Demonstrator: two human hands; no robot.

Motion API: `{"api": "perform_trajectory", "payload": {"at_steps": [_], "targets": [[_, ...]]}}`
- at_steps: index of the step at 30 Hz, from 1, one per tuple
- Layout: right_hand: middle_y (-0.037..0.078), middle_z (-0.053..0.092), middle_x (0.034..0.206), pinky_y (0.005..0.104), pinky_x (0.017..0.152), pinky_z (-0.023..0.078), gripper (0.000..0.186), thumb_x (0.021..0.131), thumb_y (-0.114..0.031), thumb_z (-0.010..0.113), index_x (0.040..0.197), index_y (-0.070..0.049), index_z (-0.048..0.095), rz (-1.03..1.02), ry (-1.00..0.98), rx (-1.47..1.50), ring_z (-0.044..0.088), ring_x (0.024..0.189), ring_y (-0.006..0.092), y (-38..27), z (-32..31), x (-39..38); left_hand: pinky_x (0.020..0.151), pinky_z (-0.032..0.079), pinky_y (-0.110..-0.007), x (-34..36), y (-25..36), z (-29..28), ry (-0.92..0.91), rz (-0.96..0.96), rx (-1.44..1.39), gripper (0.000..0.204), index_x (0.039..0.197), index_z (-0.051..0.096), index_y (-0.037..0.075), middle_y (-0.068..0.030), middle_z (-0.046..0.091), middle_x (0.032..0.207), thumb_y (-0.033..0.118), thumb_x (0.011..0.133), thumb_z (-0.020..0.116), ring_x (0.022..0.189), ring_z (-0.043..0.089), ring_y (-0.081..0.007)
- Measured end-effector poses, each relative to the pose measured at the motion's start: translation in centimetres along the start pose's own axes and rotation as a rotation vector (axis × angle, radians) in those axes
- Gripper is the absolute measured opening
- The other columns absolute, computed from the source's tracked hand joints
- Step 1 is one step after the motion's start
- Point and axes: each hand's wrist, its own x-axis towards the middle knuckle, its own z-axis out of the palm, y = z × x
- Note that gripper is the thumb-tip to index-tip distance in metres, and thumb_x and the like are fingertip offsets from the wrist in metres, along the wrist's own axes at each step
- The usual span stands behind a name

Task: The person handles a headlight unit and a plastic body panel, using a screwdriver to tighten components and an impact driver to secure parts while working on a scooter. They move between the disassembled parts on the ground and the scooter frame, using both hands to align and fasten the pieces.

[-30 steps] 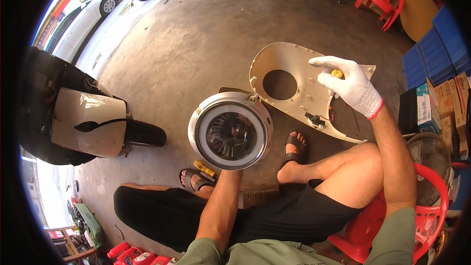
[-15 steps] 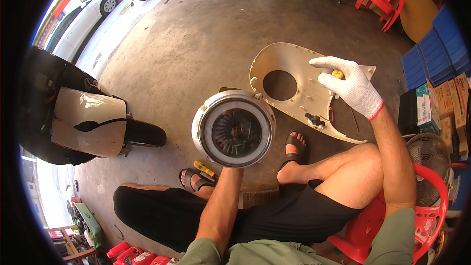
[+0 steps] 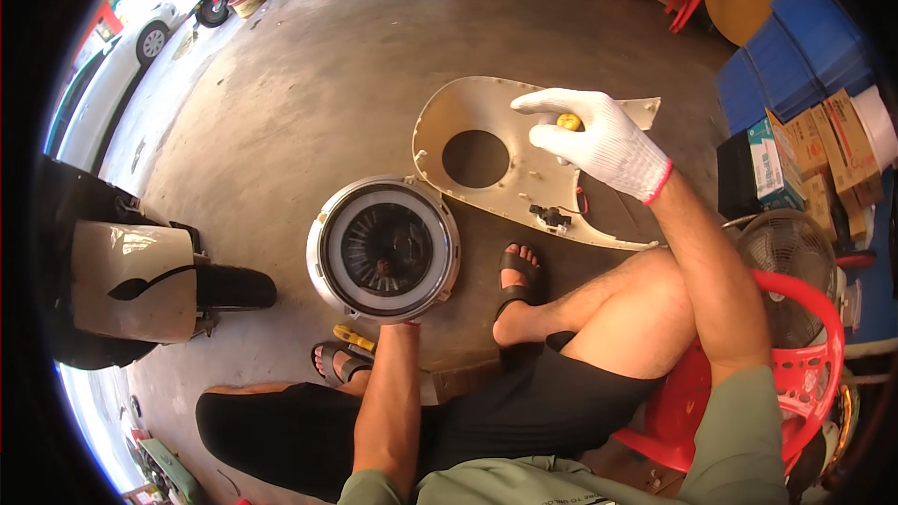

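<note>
While the person sits on a red plastic chair (image 3: 804, 383), the head view shows the left hand hidden behind a round headlight unit (image 3: 383, 248) held up over the concrete floor (image 3: 281, 112); its grip cannot be told. The gloved right hand (image 3: 599, 140) is closed around a yellow-handled tool (image 3: 569, 121), pressed against a cream scooter panel (image 3: 486, 112) just right of the headlight.

Round headlamp (image 3: 383, 249) held upright; cream panel (image 3: 524, 164) raised, perhaps tilted.
</note>
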Motion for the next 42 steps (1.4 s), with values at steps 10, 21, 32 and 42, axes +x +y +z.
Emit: {"api": "perform_trajectory", "payload": {"at_steps": [10, 21, 32, 42], "targets": [[0.003, 0.066, 0.083, 0.0269, 0.072, 0.051, 0.034, 0.088, -0.017, 0.072, 0.120, -0.004, 0.070, -0.040, 0.062, -0.039, 0.058, 0.074, 0.0086, 0.5, -0.4, 0.1, 0.116, 0.039, -0.041, 0.2, 1.1, -1.4, 0.050, 0.023, 0.029, 0.062, 0.140, 0.054, 0.008, -0.0079, 0.056, 0.142, 0.028, 0.086, 0.074, 0.133, 0.051, -0.0251], [0.001, 0.067, 0.083, 0.0244, 0.070, 0.052, 0.030, 0.089, -0.014, 0.071, 0.117, -0.001, 0.070, -0.115, 0.403, 0.063, 0.058, 0.075, 0.0059, 0.7, -2.7, -0.2, 0.111, 0.044, -0.040, 0.8, 1.1, -1.7, 0.123, 0.025, -0.010, 0.047, 0.135, 0.058, 0.006, -0.0084, 0.061, 0.135, 0.029, 0.094, 0.062, 0.127, 0.056, -0.0248], [0.004, 0.069, 0.086, 0.0268, 0.076, 0.053, 0.031, 0.089, -0.017, 0.071, 0.117, -0.002, 0.071, -0.138, 0.381, -0.014, 0.060, 0.078, 0.0091, 1.5, -2.5, 0.0, 0.105, 0.049, -0.041, 1.9, 1.3, -1.2, 0.224, -0.007, -0.071, 0.041, 0.130, 0.061, 0.006, -0.0098, 0.065, 0.129, 0.032, 0.100, 0.054, 0.120, 0.060, -0.0270], [0.007, 0.069, 0.086, 0.0285, 0.076, 0.053, 0.029, 0.089, -0.017, 0.071, 0.116, -0.004, 0.071, -0.163, 0.343, -0.054, 0.061, 0.078, 0.0113, 1.0, -2.0, 0.1, 0.108, 0.046, -0.048, 1.7, 6.3, 0.2, 0.269, 0.322, 0.576, 0.052, 0.144, 0.047, 0.010, -0.0109, 0.055, 0.141, 0.040, 0.102, 0.047, 0.128, 0.054, -0.0286]]}}
